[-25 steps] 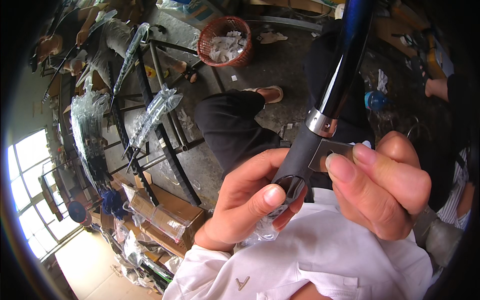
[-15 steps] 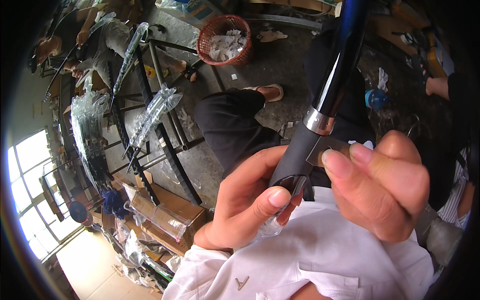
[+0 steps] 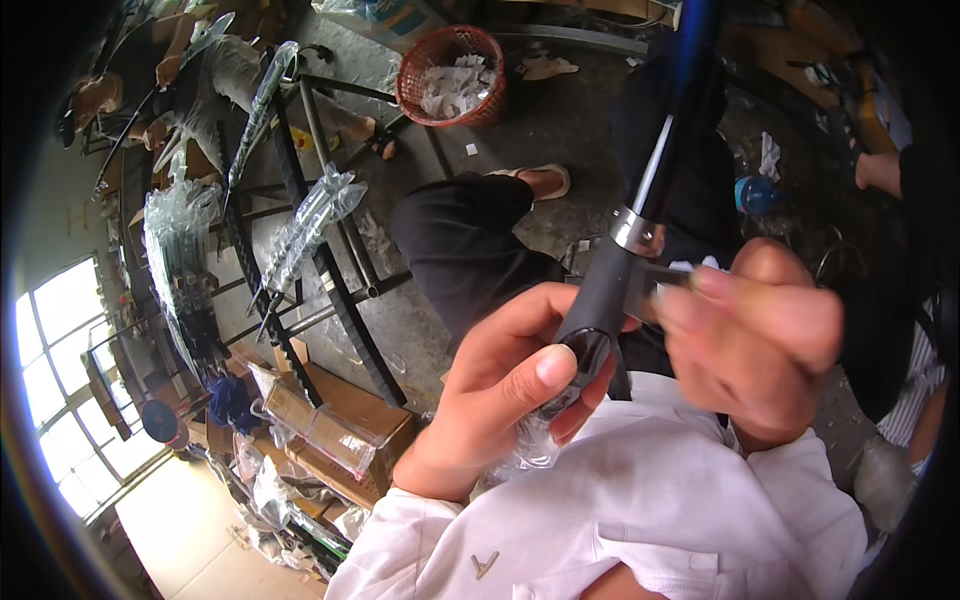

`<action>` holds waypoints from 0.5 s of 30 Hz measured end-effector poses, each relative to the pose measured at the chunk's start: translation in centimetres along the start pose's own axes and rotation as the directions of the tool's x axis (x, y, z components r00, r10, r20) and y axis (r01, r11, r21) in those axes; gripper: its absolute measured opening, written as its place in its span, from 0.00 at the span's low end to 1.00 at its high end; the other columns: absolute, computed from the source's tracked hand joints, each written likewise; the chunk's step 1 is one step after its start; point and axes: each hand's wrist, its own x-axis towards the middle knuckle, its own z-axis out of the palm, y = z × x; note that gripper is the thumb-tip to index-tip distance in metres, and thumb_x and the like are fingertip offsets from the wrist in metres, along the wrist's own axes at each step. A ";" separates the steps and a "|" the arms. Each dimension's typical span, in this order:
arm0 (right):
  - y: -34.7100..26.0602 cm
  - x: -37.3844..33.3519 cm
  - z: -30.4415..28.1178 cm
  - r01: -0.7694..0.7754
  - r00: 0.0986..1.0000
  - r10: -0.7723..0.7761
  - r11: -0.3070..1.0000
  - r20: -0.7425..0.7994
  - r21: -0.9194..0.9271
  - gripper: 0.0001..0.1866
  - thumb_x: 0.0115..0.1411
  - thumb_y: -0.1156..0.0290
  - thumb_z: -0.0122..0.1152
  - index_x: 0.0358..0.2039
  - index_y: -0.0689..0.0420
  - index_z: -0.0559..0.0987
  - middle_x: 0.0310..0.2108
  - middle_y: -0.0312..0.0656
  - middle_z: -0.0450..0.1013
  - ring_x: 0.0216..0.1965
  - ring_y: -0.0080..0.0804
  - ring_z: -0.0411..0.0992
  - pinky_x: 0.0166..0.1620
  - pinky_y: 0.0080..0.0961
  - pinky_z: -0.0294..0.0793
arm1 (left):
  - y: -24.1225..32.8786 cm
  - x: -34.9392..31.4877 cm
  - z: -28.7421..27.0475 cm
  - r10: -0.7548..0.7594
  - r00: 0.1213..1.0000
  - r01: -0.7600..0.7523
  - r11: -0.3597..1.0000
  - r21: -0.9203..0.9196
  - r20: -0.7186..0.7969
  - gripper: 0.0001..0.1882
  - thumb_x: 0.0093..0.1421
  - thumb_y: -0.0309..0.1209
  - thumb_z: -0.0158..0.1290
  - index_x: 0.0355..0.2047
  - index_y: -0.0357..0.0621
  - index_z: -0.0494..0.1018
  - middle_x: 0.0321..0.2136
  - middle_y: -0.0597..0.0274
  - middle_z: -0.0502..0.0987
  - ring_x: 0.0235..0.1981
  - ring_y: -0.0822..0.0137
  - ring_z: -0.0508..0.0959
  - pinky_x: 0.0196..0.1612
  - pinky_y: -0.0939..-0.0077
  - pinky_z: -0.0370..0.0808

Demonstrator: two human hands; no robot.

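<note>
A glossy black pole [image 3: 655, 175] slants up and away from me, with a silver collar [image 3: 632, 232] and a matte dark grip [image 3: 600, 290] at its near end. My left hand [image 3: 505, 375] is wrapped round the grip's lower end, its thumb by a dark, shiny cut-out. Crumpled clear plastic [image 3: 537, 443] shows under that hand. My right hand [image 3: 750, 340], blurred by motion, is closed in a pinch on a small dark see-through strip [image 3: 648, 285] at the grip's right side. Its fingertips partly hide the strip.
A red basket [image 3: 500, 85] of paper scraps stands on the floor ahead. At left are a metal rack [image 3: 345, 235], plastic-wrapped bundles [image 3: 180, 250] and cardboard boxes [image 3: 345, 405]. A blue bottle [image 3: 755, 195] lies at right. Other people sit at far left and right.
My right hand has shifted slightly left and up and is now blurred, still pinching the strip. The pole has tipped slightly, and my left hand has moved a little right with the grip.
</note>
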 end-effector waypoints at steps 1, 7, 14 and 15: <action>-0.3 0.2 -0.4 -0.088 0.996 0.090 0.989 -0.006 0.121 0.15 0.46 0.86 0.59 0.37 0.62 0.74 0.33 0.45 0.63 0.18 0.22 0.56 0.19 0.19 0.55 | 0.0 0.1 0.0 -0.024 0.999 0.025 0.999 -0.042 0.031 0.24 0.60 0.43 0.48 0.45 0.33 0.63 0.21 0.59 0.68 0.15 0.79 0.64 0.19 0.88 0.61; 0.1 0.1 -1.8 -0.417 0.898 0.439 0.876 -0.043 0.242 0.11 0.49 0.85 0.52 0.34 0.61 0.73 0.28 0.39 0.62 0.23 0.22 0.58 0.30 0.15 0.61 | 0.1 0.9 0.3 -0.042 0.995 0.048 0.996 -0.069 0.087 0.30 0.57 0.42 0.48 0.45 0.23 0.56 0.17 0.50 0.66 0.09 0.74 0.64 0.10 0.84 0.64; 0.3 -0.6 -1.0 -0.438 0.855 0.506 0.822 -0.115 0.364 0.09 0.50 0.84 0.51 0.34 0.62 0.73 0.26 0.39 0.62 0.22 0.17 0.60 0.25 0.10 0.59 | 0.7 1.4 1.3 -0.162 0.987 0.162 0.987 -0.008 0.013 0.31 0.51 0.52 0.50 0.31 0.27 0.63 0.20 0.52 0.65 0.10 0.76 0.62 0.11 0.86 0.60; 0.3 -0.6 -1.1 -0.442 0.851 0.511 0.820 -0.120 0.364 0.09 0.50 0.84 0.51 0.34 0.62 0.74 0.26 0.39 0.62 0.22 0.17 0.60 0.25 0.10 0.59 | 0.9 1.5 1.5 -0.183 0.983 0.183 0.983 0.012 -0.004 0.32 0.51 0.53 0.50 0.31 0.28 0.63 0.19 0.53 0.65 0.10 0.76 0.61 0.11 0.86 0.60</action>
